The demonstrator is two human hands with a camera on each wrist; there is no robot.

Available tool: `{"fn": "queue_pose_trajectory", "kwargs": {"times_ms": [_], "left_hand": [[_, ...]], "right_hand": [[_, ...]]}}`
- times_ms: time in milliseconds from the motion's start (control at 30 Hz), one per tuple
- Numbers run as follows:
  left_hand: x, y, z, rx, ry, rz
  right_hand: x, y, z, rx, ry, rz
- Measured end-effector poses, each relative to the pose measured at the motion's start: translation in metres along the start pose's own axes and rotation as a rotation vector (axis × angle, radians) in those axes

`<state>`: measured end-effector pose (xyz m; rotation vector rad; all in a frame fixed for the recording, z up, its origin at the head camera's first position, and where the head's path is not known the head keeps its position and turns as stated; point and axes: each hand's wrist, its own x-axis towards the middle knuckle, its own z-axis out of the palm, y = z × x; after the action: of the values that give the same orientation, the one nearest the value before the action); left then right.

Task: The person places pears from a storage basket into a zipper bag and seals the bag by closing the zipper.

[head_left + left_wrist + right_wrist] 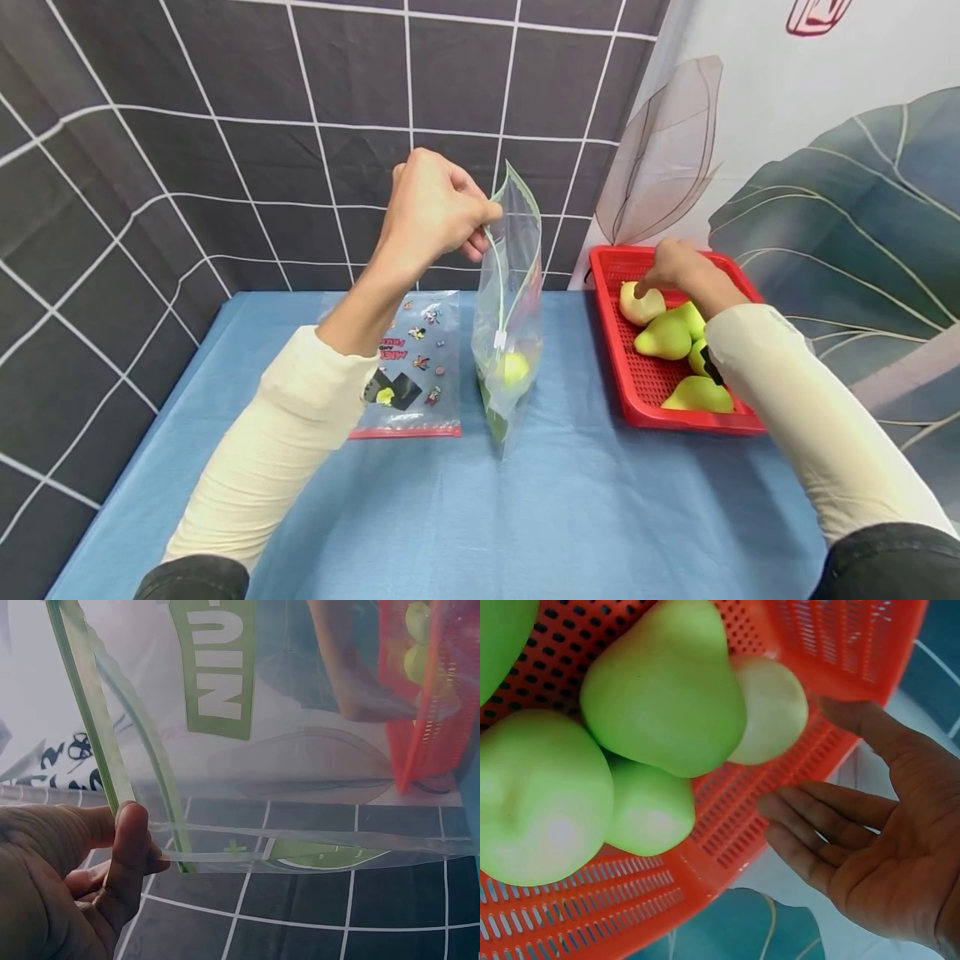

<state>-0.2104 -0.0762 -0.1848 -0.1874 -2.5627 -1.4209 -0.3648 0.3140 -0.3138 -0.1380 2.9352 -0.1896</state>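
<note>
My left hand (442, 204) pinches the top edge of a clear zip bag (517, 283) with a green seal, seen close in the left wrist view (217, 765). Inside the bag, low down, shows one yellow-green fruit (513, 368); its shape is blurred by the plastic. Over the far part of a red plastic basket (626, 392) is my right hand (678, 267). Its fingers reach toward a pale pear (639, 305). In the right wrist view, the right hand (877, 817) has its thumb and fingers spread, close to the pale fruit (769, 712) but apart from it.
Several green pears (666, 335) lie in the basket. A second clear bag (442, 367), printed with small cartoon figures and sealed in red, lies flat on the blue cloth (480, 525). Behind the table hangs a dark curtain (360, 75) with a white grid.
</note>
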Motion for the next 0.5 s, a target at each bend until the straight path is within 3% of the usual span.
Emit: {"fn": "queue_pose_trajectory", "kwargs": {"times_ms": [100, 167, 333, 500], "left_hand": [[0.0, -0.001, -0.001, 0.0, 0.004, -0.009], [0.0, -0.001, -0.001, 0.001, 0.004, -0.015], [-0.001, 0.001, 0.0, 0.003, 0.0, -0.026], [-0.002, 0.001, 0.004, -0.024, -0.008, -0.021]], "right_hand": [[0.029, 0.015, 0.012, 0.001, -0.053, 0.026], [0.036, 0.015, 0.017, 0.0, -0.081, 0.031], [0.006, -0.014, 0.011, 0.029, -0.11, 0.027], [-0.005, -0.017, 0.012, 0.047, -0.104, 0.03]]}}
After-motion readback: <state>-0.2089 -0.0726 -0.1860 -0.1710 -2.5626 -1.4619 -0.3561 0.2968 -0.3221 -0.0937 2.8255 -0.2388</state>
